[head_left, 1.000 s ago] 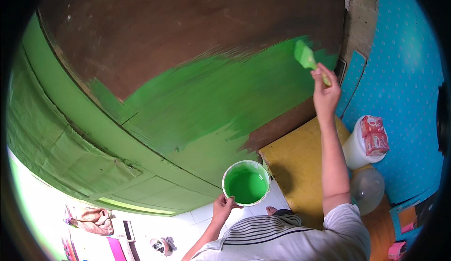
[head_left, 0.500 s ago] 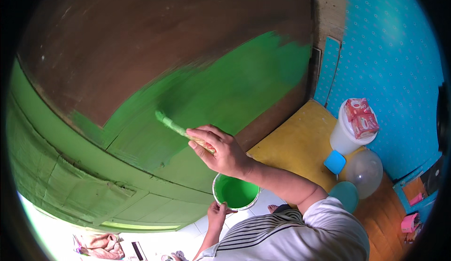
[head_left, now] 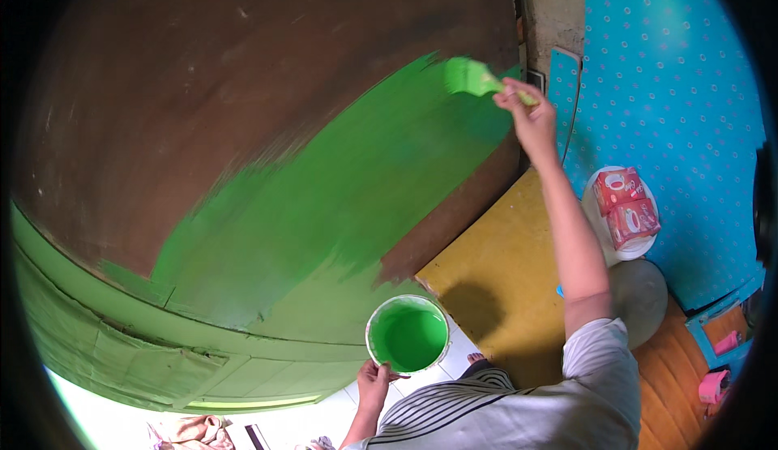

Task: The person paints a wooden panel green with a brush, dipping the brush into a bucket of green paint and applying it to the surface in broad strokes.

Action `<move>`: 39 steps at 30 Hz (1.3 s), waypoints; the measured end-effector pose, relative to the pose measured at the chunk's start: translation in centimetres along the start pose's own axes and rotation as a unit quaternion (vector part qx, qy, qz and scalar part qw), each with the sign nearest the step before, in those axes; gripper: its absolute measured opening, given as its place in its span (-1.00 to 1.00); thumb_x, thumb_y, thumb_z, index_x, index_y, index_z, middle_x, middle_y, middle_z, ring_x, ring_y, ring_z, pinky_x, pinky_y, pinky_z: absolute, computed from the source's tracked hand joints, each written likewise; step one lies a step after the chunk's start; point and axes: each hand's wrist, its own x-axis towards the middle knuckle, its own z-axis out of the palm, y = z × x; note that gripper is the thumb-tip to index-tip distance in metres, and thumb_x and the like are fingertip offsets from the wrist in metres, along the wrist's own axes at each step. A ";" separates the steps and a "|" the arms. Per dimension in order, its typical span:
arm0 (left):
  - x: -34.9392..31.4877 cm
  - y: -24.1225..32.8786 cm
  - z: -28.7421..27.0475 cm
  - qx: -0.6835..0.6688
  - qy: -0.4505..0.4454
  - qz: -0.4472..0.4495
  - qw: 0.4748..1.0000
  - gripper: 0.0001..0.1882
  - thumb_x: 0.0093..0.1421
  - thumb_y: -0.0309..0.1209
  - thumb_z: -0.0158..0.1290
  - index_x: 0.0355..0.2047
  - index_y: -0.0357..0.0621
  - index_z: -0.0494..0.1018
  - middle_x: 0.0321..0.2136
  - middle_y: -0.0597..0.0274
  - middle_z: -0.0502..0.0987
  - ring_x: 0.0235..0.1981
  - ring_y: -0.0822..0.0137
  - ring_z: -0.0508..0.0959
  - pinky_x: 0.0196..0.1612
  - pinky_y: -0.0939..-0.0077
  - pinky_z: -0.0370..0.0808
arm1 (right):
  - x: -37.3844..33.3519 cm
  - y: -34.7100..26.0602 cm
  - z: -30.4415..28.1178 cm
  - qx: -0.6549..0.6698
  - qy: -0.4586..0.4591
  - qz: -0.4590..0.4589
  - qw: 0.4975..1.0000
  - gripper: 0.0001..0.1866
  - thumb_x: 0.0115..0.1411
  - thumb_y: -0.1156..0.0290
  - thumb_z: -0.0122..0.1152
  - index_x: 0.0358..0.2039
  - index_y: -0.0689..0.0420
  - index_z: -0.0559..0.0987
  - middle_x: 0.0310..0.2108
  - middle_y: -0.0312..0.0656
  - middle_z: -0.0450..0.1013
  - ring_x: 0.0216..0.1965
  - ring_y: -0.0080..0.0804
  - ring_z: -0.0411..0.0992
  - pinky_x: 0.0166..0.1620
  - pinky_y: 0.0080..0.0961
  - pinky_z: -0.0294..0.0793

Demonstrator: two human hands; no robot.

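Over on the right, two red cartons (head_left: 633, 224) are sitting atop a white bucket (head_left: 640, 250) beside a blue patterned wall covering (head_left: 664, 93), a yellow surface (head_left: 502, 239) is stretching left of them, and pinkish cloth (head_left: 198, 432) is lying lower left!

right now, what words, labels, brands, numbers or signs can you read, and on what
Red boxes on the white lidded bucket: pale lettering beside cup pictures; I don't copy printed words.
Paintbrush: any marking is too small or blurred to read.
Blue wall covering: small repeated pattern, no readable words.
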 end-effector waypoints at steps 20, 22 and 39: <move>6.4 0.4 11.7 0.139 -0.149 0.005 0.979 -0.83 0.34 -0.41 -0.03 -0.23 -0.31 0.42 -0.38 0.21 0.56 -0.40 0.44 0.55 -0.22 0.50 0.56 | -6.7 -6.0 4.2 0.005 -0.109 -0.086 0.990 -0.78 0.24 0.39 0.25 -0.12 0.17 0.59 -0.24 -0.08 0.56 -0.24 -0.34 0.56 -0.21 -0.49 0.54; 6.8 -0.1 12.2 0.139 -0.152 0.004 0.979 -0.82 0.35 -0.41 -0.03 -0.22 -0.31 0.43 -0.38 0.22 0.56 -0.40 0.45 0.55 -0.23 0.51 0.54 | -6.2 -5.5 3.8 0.041 -0.117 -0.072 0.990 -0.76 0.26 0.36 0.24 -0.11 0.19 0.59 -0.21 -0.09 0.57 -0.18 -0.37 0.56 -0.14 -0.51 0.54; 8.5 -3.1 13.4 0.119 -0.176 0.004 0.977 -0.81 0.36 -0.41 -0.03 -0.20 -0.32 0.43 -0.37 0.22 0.57 -0.38 0.44 0.56 -0.22 0.51 0.55 | 3.9 2.9 -2.9 -0.152 0.086 -0.105 0.979 -0.75 0.29 0.35 0.20 -0.09 0.21 0.61 -0.18 -0.08 0.59 -0.13 -0.37 0.56 -0.07 -0.47 0.51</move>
